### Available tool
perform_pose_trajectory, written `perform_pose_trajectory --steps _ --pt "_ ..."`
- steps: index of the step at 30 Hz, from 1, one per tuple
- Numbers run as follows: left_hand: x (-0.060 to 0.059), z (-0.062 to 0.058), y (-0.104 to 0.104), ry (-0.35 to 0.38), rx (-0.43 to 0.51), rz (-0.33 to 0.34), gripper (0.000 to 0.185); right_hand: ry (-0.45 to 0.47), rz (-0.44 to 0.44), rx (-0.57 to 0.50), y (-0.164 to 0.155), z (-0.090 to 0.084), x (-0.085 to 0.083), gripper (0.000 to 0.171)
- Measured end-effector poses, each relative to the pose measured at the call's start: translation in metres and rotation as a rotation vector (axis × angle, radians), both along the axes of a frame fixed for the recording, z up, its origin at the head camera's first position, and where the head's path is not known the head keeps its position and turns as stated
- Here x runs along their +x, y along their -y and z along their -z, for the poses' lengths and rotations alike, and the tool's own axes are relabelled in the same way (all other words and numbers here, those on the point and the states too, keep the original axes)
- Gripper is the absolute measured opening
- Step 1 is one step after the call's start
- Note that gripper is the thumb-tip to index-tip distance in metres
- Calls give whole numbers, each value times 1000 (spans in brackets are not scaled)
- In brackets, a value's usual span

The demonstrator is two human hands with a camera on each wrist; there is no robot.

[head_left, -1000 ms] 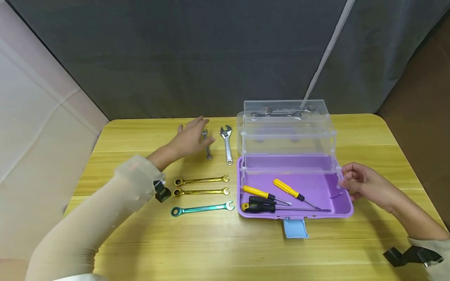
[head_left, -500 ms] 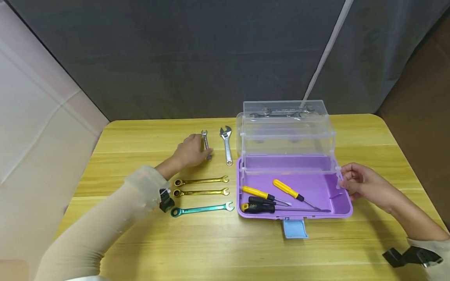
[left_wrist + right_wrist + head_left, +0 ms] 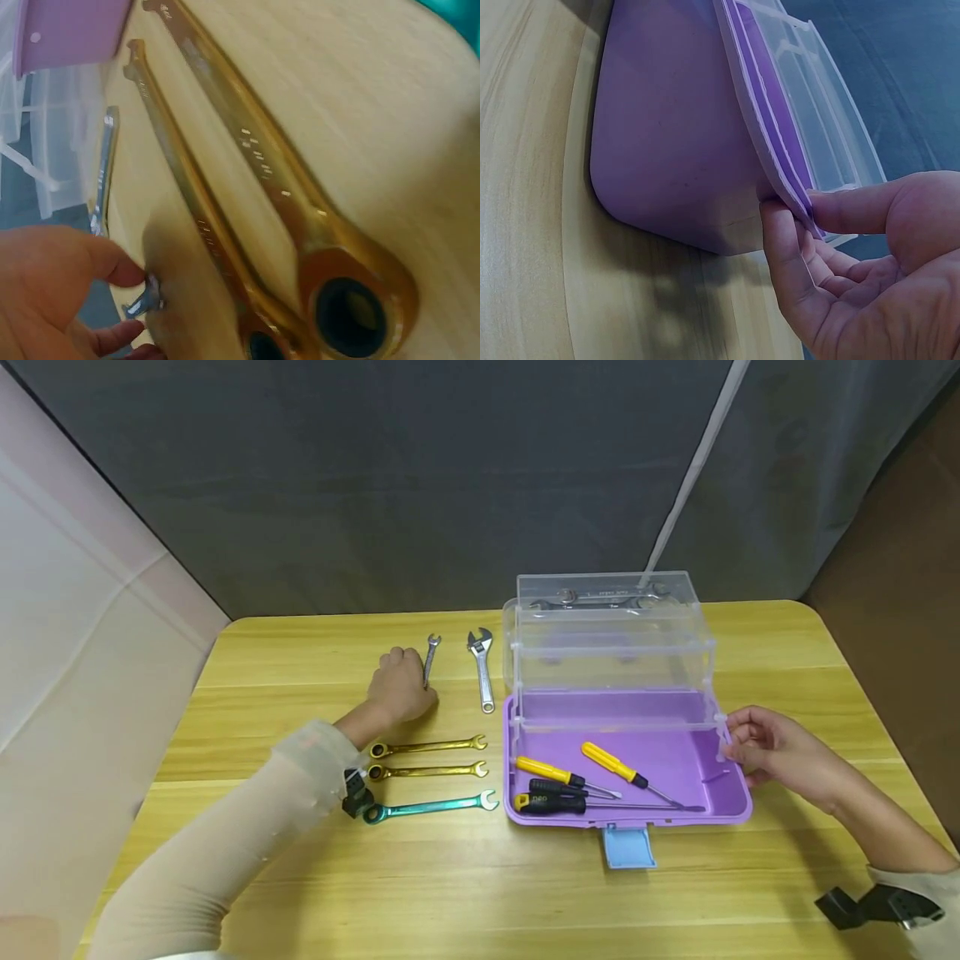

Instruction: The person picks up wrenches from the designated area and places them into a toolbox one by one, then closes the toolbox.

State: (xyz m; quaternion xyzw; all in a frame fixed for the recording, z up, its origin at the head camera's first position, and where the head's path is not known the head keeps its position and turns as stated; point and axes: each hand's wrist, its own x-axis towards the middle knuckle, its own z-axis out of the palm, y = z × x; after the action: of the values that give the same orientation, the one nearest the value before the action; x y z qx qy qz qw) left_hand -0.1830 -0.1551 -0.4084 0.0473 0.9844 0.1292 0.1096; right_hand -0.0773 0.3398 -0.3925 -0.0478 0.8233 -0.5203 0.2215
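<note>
A wooden table (image 3: 300, 877) carries everything. At its 2 o'clock side stands a purple toolbox (image 3: 738, 806), opened up, with clear tiers (image 3: 611, 652) raised over its back half. The top tier holds a pair of steel spanners (image 3: 592, 597); the purple bottom holds three screwdrivers, two yellow-handled screwdrivers (image 3: 611, 762) and one black-handled screwdriver (image 3: 551, 802) lying at 6 o'clock of them. A blue latch (image 3: 628, 847) hangs at the box's front edge.

The right hand (image 3: 776, 752) sits at 3 o'clock of the box, thumb and fingers pinching the rim where the purple wall meets the clear tray.

At 9 o'clock of the box lie an adjustable wrench (image 3: 482, 668), two gold ratchet wrenches (image 3: 427, 757) and a teal ratchet wrench (image 3: 431, 807), side by side, apart from each other.

The left hand (image 3: 399, 683) is curled around the lower end of a small silver wrench (image 3: 430, 656), at 9 o'clock of the adjustable wrench, with the open jaw end sticking out toward 12 o'clock.
</note>
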Motion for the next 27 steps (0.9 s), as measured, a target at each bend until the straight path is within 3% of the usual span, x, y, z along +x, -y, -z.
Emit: perform_pose_trajectory --steps 4,12,22,27 --pt "-1 2 6 0 2 -67 24 -5 1 -7 -1 0 0 30" --pt "-6 2 9 78 -12 -117 45 -3 3 -12 -1 0 0 30" --pt "-13 1 11 145 -27 -94 31 4 9 -11 0 2 0 29" --pt "-13 0 10 120 -18 -132 31 -10 10 -3 0 3 0 28"
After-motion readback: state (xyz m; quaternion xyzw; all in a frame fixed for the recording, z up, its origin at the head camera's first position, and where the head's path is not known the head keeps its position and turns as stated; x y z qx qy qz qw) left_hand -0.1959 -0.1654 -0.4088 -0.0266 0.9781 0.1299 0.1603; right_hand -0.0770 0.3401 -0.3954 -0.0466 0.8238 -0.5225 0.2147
